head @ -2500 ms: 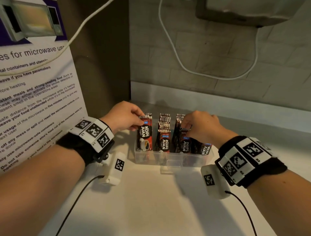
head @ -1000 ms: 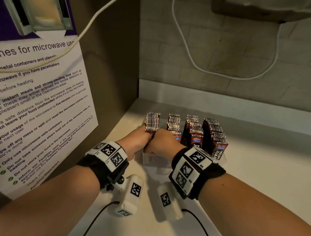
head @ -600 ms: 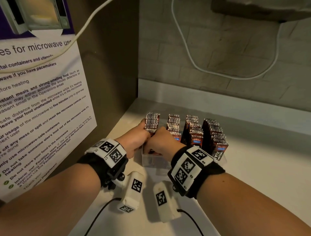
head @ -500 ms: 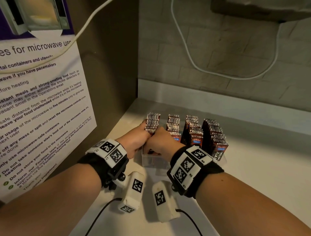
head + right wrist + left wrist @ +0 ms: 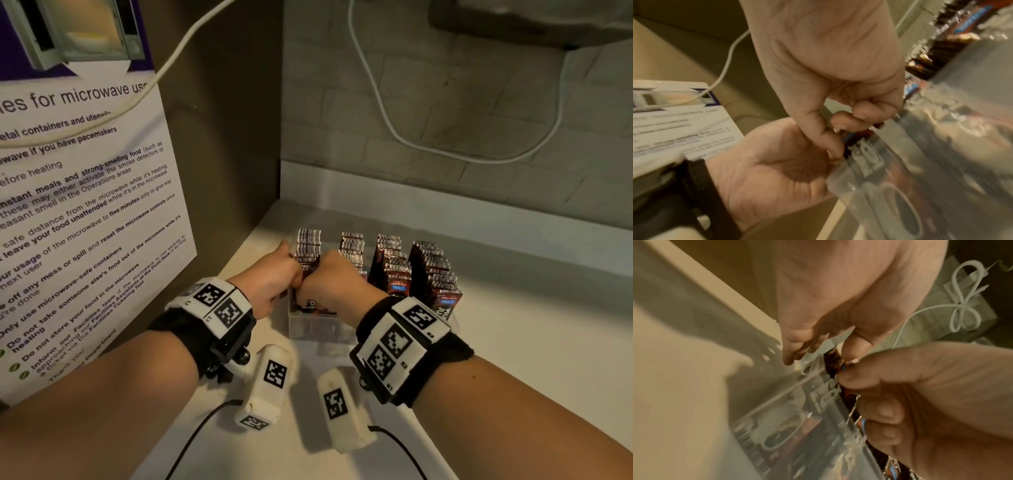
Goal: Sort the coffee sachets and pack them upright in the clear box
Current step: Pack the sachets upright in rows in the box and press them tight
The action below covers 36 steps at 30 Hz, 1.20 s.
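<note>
A clear box [image 5: 310, 329] on the white counter holds several rows of dark red coffee sachets [image 5: 432, 270] standing upright. Both hands meet at the front of the leftmost row [image 5: 308, 246]. My left hand [image 5: 274, 281] pinches the top edge of a front sachet [image 5: 832, 359] between thumb and fingers. Close against it, my right hand [image 5: 334, 282] curls its fingers round the same front sachets [image 5: 858, 135]. In the wrist views a sachet's label shows through the box wall [image 5: 789, 423]. The hands hide the lower part of that row.
A brown side wall with a microwave-rules poster [image 5: 78, 212] stands close on the left. The tiled back wall carries a hanging white cable [image 5: 387, 120]. A bare stretch of white counter [image 5: 531, 342] lies right of the box.
My right hand has moved from the right-hand rows to the leftmost row, beside the left hand. Over the last second both hands have stayed nearly still there.
</note>
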Available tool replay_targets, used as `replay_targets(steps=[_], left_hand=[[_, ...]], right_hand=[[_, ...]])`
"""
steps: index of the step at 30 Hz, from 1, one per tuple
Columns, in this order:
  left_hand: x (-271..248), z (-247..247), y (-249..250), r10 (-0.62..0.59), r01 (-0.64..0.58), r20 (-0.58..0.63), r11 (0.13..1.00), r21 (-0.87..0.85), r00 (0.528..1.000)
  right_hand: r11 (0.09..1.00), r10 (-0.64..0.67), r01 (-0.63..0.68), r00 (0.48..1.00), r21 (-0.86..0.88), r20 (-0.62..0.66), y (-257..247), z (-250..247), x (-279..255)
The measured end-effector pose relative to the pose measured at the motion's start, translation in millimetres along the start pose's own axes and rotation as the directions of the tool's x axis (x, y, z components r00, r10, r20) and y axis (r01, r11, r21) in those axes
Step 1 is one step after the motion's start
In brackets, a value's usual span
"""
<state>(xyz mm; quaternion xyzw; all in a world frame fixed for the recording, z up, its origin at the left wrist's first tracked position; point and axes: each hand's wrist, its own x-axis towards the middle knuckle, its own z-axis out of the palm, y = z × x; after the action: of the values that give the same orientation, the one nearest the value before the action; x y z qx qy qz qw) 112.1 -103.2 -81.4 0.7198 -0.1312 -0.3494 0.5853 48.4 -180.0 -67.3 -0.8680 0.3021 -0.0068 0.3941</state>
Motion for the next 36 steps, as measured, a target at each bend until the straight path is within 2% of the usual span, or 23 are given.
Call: replay_targets(steps=[2,5,7,8,9,10,12,14,16,24,28,32,36], left_hand=[[-7,-2,8,0.036,-0.036,-0.061,0.999,0.002,0.997],[-20,-2,24,0.180,-0.194,-0.224,0.980,-0.042,0.958],[-30,3,35,0.303,-0.344,-0.324,0.936,-0.077,0.896],[-35,9,39,0.341,-0.399,-0.344,0.910,-0.111,0.875],[-40,16,42,0.354,-0.422,-0.326,0.891,-0.166,0.877],[-44,24,42,0.342,-0.404,-0.267,0.886,-0.226,0.901],[-50,41,40,0.278,-0.292,-0.090,0.911,-0.292,0.956],[-52,56,35,0.219,-0.199,0.047,0.943,-0.267,0.975],[-52,66,31,0.185,-0.153,0.112,0.957,-0.247,0.976],[-46,81,35,0.056,-0.043,0.054,0.976,-0.213,0.997],[-36,79,31,0.018,0.001,0.068,0.965,-0.263,0.998],[-31,79,31,-0.056,0.073,0.072,0.959,-0.272,0.996],[-30,76,33,-0.120,0.132,0.063,0.959,-0.249,0.991]], right_hand=[[0.999,-0.035,0.036,0.998,0.020,-0.058,-2,-13,-9],[0.983,-0.068,0.111,0.958,0.144,-0.278,5,-42,-16],[0.964,-0.024,0.131,0.911,0.232,-0.412,13,-64,-20],[0.959,0.014,0.112,0.900,0.261,-0.435,18,-73,-22],[0.952,0.051,0.083,0.905,0.293,-0.422,22,-80,-25],[0.948,0.078,0.050,0.922,0.316,-0.379,25,-84,-26],[0.948,0.111,-0.025,0.961,0.318,-0.254,26,-82,-31],[0.958,0.128,-0.079,0.978,0.277,-0.164,26,-75,-34],[0.965,0.141,-0.110,0.983,0.238,-0.119,25,-67,-33],[0.957,0.214,-0.207,0.977,0.204,-0.012,23,-48,-16],[0.940,0.247,-0.244,0.969,0.239,0.020,22,-48,-15],[0.913,0.223,-0.242,0.970,0.328,0.095,21,-43,-19],[0.907,0.175,-0.197,0.980,0.372,0.093,19,-40,-23]])
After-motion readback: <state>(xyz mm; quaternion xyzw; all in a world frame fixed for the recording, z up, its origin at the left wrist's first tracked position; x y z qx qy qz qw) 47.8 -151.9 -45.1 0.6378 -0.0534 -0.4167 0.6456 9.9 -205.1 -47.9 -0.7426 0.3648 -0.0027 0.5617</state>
